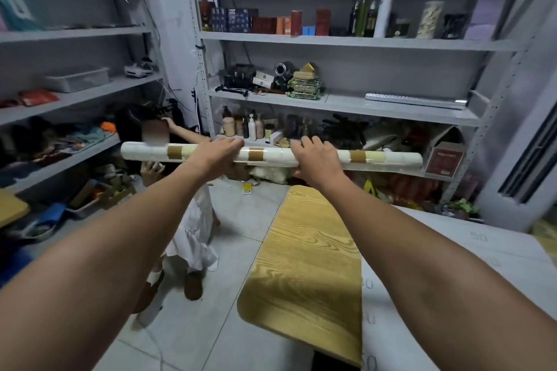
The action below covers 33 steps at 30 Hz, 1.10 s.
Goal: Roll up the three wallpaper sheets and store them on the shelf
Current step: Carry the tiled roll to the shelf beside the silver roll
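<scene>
A rolled wallpaper sheet (388, 159), white with brown tape bands, is held level in the air in front of the grey shelf unit (346, 102). My left hand (215, 153) grips the roll left of its middle. My right hand (315, 156) grips it right of the middle, fingers curled over the top. The roll hangs at about the height of the shelf's lower tier. A flat wallpaper sheet (470, 250), white side up with printed numbers, lies on the table at lower right.
A wood-grain table (304, 268) stands below my arms. A person in a white dress (193, 220) crouches on the floor at left, near a second shelf unit (75, 93). The shelves carry bottles, boxes and a keyboard (416, 99). Clutter lines the floor under the shelves.
</scene>
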Available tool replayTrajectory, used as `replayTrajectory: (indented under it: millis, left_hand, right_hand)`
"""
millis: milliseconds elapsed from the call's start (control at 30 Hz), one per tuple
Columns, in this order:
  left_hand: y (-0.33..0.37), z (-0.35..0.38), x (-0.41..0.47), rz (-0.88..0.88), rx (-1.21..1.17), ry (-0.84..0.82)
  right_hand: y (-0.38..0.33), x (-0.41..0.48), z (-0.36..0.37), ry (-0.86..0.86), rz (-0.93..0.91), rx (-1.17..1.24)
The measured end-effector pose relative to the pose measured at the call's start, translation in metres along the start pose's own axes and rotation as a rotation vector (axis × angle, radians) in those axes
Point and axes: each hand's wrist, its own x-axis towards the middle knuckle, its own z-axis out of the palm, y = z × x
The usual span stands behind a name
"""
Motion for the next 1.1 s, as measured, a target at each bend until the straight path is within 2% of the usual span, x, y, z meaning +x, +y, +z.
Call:
replayTrajectory:
  millis: [333,467,667,867,1100]
  left_hand:
    - [-0.088,0.054,0.095,0.013,0.043,-0.041]
    - [-0.121,0.068,0.141,0.019,0.032,0.017]
    - [-0.146,0.104,0.177,0.07,0.031,-0.09]
    - [-0.16,0.129,0.255,0.178,-0.005,-0.085]
    - [-0.188,0.165,0.385,0.334,-0.086,0.011]
  right_hand:
    - [-0.007,0.118,0.063,-0.039,0.028,0.001]
    - [-0.007,0.169,0.086,-0.03,0.092,0.022]
    - [-0.013,0.2,0.123,-0.08,0.119,0.008]
    - [0.016,0.259,0.147,-0.094,0.236,-0.057]
    - [0.059,0.345,0.18,-0.117,0.447,-0.168]
